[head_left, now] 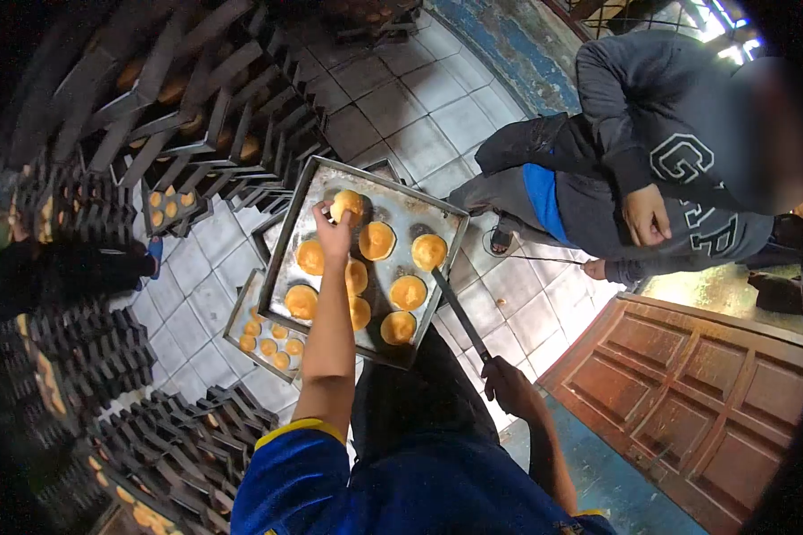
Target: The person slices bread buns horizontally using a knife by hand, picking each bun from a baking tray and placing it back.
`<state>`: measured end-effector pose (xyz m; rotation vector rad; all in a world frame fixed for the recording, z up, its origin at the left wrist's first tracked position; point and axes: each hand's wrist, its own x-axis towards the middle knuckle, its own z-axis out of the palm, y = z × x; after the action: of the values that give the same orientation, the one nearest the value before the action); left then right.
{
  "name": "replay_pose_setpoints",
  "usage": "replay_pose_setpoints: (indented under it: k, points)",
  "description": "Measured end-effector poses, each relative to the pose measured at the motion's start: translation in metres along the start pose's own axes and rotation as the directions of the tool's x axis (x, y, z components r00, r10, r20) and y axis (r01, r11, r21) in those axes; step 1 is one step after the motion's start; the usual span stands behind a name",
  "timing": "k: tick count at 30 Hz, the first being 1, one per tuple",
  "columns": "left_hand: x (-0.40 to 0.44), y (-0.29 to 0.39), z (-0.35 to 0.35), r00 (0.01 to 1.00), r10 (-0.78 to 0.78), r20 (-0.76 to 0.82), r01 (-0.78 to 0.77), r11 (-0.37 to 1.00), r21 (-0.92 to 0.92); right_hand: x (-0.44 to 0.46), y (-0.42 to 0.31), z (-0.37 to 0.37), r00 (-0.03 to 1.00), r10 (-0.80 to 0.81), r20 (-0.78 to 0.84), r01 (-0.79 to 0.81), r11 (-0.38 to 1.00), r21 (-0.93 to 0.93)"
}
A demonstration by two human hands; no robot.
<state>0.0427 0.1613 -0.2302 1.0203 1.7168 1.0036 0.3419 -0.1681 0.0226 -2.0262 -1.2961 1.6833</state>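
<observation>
A metal baking tray (391, 200) with several round golden buns is in front of me. My left hand (334, 230) is closed on a bun (347, 205) near the tray's far left part. My right hand (507, 385) grips a long, dark, flat-bladed tool (462, 316), which looks like a spatula. The tool's tip reaches over the tray's right edge and meets the lower edge of another bun (429, 251). More buns lie between and below, such as one bun (377, 241) in the middle. My left forearm hides part of the tray and some buns.
Another tray of smaller buns (277, 343) sits lower left, beneath the big tray. Racks of stacked trays (187, 107) line the left side. A person in a dark sweatshirt (660, 152) stands at the right, near a wooden door (678, 392). Another person (62, 276) is at far left.
</observation>
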Motion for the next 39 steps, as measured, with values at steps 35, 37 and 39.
replay_pose_setpoints:
  k: [35,37,39]
  points:
    - [-0.161,0.135,-0.173,0.939,0.013,0.343,0.334,0.203,-0.921,-0.088,-0.187,0.147,0.916,-0.345,-0.205,0.3,0.928,-0.222]
    - [-0.164,0.137,-0.174,0.942,0.059,0.331,0.312,0.22,-0.925,-0.088,-0.189,0.148,0.919,-0.335,-0.21,0.285,0.929,-0.235]
    - [-0.172,0.136,-0.169,0.918,0.191,0.346,0.27,0.338,-0.902,-0.084,-0.192,0.149,0.897,-0.375,-0.234,0.315,0.914,-0.257]
